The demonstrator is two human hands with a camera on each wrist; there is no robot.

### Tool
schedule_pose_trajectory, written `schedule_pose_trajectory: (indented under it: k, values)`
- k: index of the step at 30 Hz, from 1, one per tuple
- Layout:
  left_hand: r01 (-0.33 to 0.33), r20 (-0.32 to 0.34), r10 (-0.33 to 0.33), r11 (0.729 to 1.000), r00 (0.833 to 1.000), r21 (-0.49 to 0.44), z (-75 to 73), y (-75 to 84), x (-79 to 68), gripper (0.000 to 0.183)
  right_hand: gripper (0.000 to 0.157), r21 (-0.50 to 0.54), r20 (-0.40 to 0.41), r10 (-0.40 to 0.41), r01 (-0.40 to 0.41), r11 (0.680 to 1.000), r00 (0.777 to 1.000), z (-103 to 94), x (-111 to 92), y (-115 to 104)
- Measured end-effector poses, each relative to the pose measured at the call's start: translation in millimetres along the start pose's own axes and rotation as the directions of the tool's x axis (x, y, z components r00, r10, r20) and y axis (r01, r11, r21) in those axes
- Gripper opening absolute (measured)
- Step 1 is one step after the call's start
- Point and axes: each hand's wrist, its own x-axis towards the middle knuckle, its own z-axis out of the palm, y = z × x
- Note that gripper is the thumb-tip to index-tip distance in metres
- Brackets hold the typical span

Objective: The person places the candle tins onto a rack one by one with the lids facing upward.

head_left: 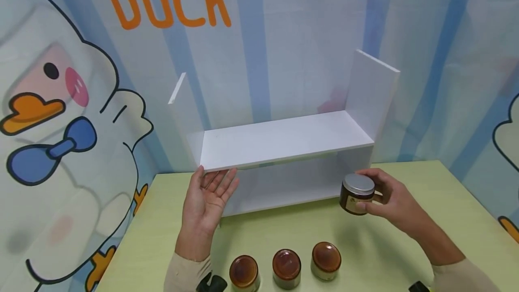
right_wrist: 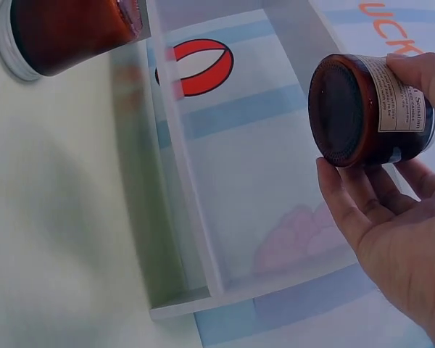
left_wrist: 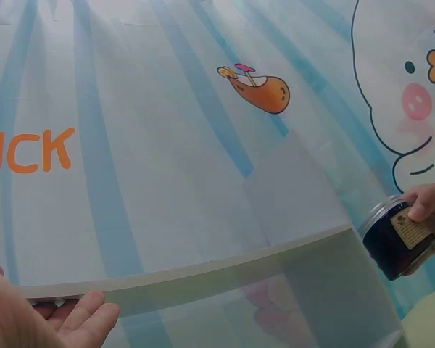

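Note:
My right hand (head_left: 391, 199) grips a dark amber glass jar (head_left: 357, 194) with a silver screw lid, held upright in front of the shelf's right end. In the right wrist view its paper label (right_wrist: 399, 94) and round base show. Palm up, my left hand (head_left: 208, 197) has its fingers extended at the front left corner of the white shelf (head_left: 284, 141), fingertips right under the upper board's edge. Three more amber jars, a left one (head_left: 243, 271), a middle one (head_left: 286, 267) and a right one (head_left: 326, 259), stand bottoms up on the table.
The shelf has two boards and upright side panels, the right panel (head_left: 371, 89) rising above the upper board. It stands at the back of the light green table (head_left: 438, 220). Behind hangs a striped backdrop (head_left: 296, 26) with a printed duck and orange letters.

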Motion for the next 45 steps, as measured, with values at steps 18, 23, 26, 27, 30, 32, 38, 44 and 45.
schedule_pose_trajectory:
  k: [18, 23, 26, 27, 30, 32, 38, 44, 45]
  values:
    - [-0.001, 0.003, 0.001, 1.0, 1.0, 0.008, -1.2, 0.3, -0.3, 0.051, 0.06, -0.069, -0.031, 0.017, -0.019, 0.997, 0.999, -1.4, 24, -16]
    - [0.004, 0.001, -0.004, 1.0, 1.0, 0.001, -1.4, 0.2, -0.2, 0.05, 0.06, -0.085, -0.027, 0.031, -0.033, 0.996, 0.999, -2.9, 28, -21]
    - [0.001, 0.002, -0.001, 1.0, 1.0, 0.003, -1.3, 0.2, -0.4, 0.051, 0.059, -0.081, -0.027, 0.036, -0.038, 0.996, 0.999, -3.1, 31, -25]
    - [0.0, 0.004, 0.0, 1.0, 1.0, 0.004, -1.2, 0.3, -0.5, 0.051, 0.058, -0.082, -0.029, 0.038, -0.04, 0.996, 0.999, -3.1, 32, -26]
    - [-0.005, 0.01, 0.005, 1.0, 1.0, 0.007, -1.0, 0.4, -0.6, 0.053, 0.057, -0.093, -0.037, 0.041, -0.044, 0.995, 0.998, -3.2, 34, -29]
    - [-0.005, 0.013, 0.005, 1.0, 1.0, 0.006, -0.7, 0.5, -0.5, 0.053, 0.057, -0.099, -0.042, 0.043, -0.047, 0.994, 0.998, -3.3, 36, -30]
    - [-0.002, 0.009, 0.002, 1.0, 1.0, 0.011, -0.5, 0.3, 0.0, 0.052, 0.058, -0.072, -0.05, 0.049, -0.053, 0.996, 0.998, -4.0, 42, -37]
    - [-0.001, -0.002, 0.001, 1.0, 1.0, 0.019, 0.0, 0.0, 0.8, 0.051, 0.059, -0.045, -0.057, 0.041, -0.043, 0.998, 0.998, -4.2, 48, -43]
    - [-0.001, -0.003, 0.001, 1.0, 1.0, 0.018, 0.1, 0.0, 0.8, 0.051, 0.059, -0.04, -0.055, 0.042, -0.044, 0.998, 0.998, -4.1, 49, -44]
